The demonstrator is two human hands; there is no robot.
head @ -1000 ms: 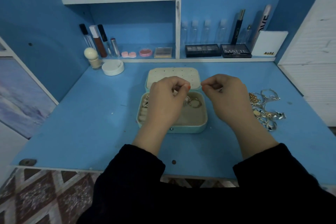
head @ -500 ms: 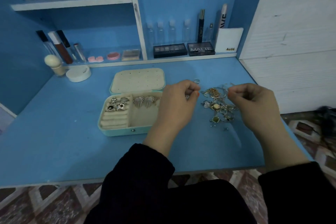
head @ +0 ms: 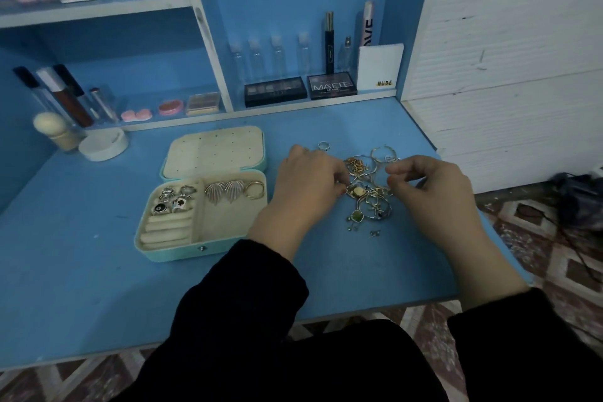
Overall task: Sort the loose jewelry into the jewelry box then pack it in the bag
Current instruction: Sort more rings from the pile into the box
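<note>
The teal jewelry box (head: 169,253) lies open on the blue desk, its cream lid (head: 213,150) folded back. Several rings (head: 173,201) sit in its left compartment. Two leaf-shaped earrings (head: 225,191) and a gold hoop (head: 255,189) lie in the right one. Right of the box is a tangled pile of loose jewelry (head: 370,202), with a lone ring (head: 323,146) behind it and small studs (head: 373,233) in front. My left hand (head: 306,186) touches the pile's left edge, its fingertips hidden. My right hand (head: 430,186) pinches at the pile's upper right.
Makeup palettes (head: 275,91), small clear bottles (head: 277,54) and tubes line the back ledge. A white round lid (head: 102,143) and a sponge applicator (head: 52,126) stand at back left. The desk's right edge (head: 509,245) is near my right wrist. A dark object (head: 580,202) lies on the floor beyond.
My view swung right. Both hands moved from above the box to the loose pile and lowered into it; the box now lies uncovered.
</note>
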